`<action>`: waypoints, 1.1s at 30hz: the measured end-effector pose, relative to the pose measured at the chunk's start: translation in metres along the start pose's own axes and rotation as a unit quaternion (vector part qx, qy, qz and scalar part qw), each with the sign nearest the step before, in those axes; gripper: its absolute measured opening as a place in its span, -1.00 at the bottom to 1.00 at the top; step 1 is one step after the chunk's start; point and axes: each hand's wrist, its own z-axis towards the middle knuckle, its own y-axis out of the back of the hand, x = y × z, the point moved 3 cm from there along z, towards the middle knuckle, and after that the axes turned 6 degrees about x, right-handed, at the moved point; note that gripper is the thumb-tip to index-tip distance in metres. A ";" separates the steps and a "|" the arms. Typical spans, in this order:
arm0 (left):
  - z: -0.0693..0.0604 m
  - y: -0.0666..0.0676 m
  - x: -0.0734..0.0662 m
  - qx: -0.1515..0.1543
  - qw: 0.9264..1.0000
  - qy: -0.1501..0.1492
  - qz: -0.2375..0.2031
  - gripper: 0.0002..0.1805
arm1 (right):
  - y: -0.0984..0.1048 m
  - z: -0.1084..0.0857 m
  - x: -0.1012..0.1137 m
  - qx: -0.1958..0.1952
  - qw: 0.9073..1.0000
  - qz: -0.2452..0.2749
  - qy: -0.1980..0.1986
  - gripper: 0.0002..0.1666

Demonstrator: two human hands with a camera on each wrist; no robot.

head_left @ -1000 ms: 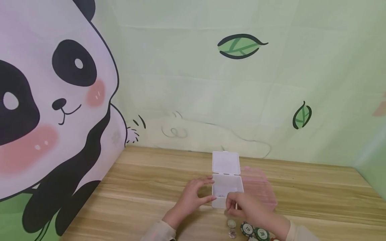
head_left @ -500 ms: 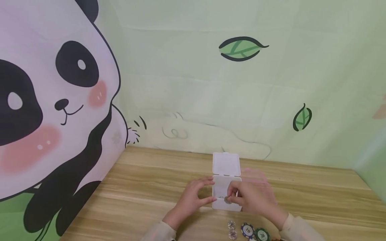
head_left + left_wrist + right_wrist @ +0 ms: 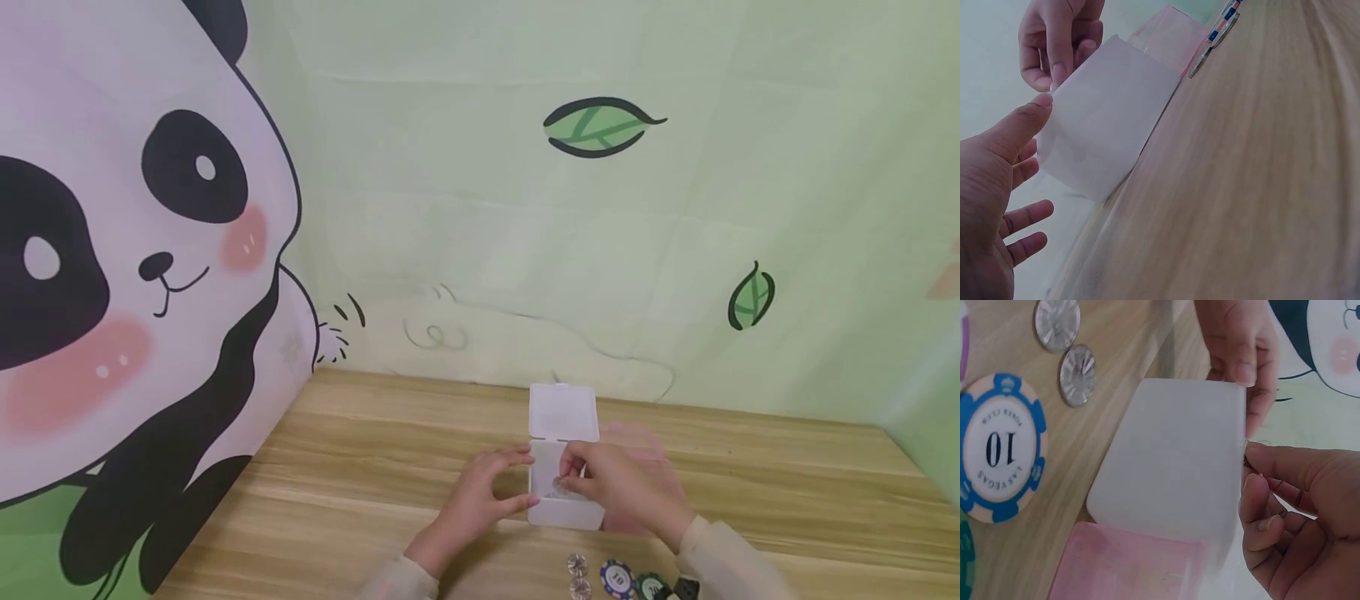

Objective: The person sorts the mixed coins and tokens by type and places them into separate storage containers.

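Head view, tabletop: wood-grain surface, green leaf-print cloth behind, panda panel at 9 to 10 o'clock.
White box: I have the white box at 6 o'clock of centre frame, lid thrown back to its 12, pink box just beside at its 3.
Left hand: left hand at the box's 9, thumb and fingers spread wide, holding its left side.
Right hand: right hand comes in from 4 o'clock, fingertips nearly together, pinching what looks like a silvery disc inside the box walls.
Chips: blue chip, green chip and black block at 5 o'clock; two loose discs at 6.
Edges: box-to-panda stretch is wood grain, widest side for moving; pink box crowds the 3 o'clock side, the cloth bounds 12.
Change: I see the right hand and disc farther in than half a second ago, when the disc was at the front wall; left hand same spot, black block now showing by the sleeve.
Left wrist view, rim: left thumb on the box corner, right fingertips at the rim just beside, 11 o'clock; wood runs off to 3 to 5.
Right wrist view, pinch: right hand at 4, thumb and finger close at the rim; I can't make out the disc there. Left thumb at 1, blue chip at 9, loose discs at 11.
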 end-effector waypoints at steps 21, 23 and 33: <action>0.002 0.000 0.001 0.001 1.000 -0.002 0.004 -0.48 | -0.017 0.023 -0.007 0.035 0.995 -0.096 -0.013 -0.78; 0.002 0.000 0.001 0.001 1.000 -0.002 0.006 -0.48 | -0.017 0.025 -0.006 0.038 0.993 -0.106 -0.020 -0.77; 0.002 0.000 0.002 0.003 1.000 0.007 0.007 -0.48 | -0.019 0.029 -0.002 0.051 0.987 -0.148 -0.047 -0.75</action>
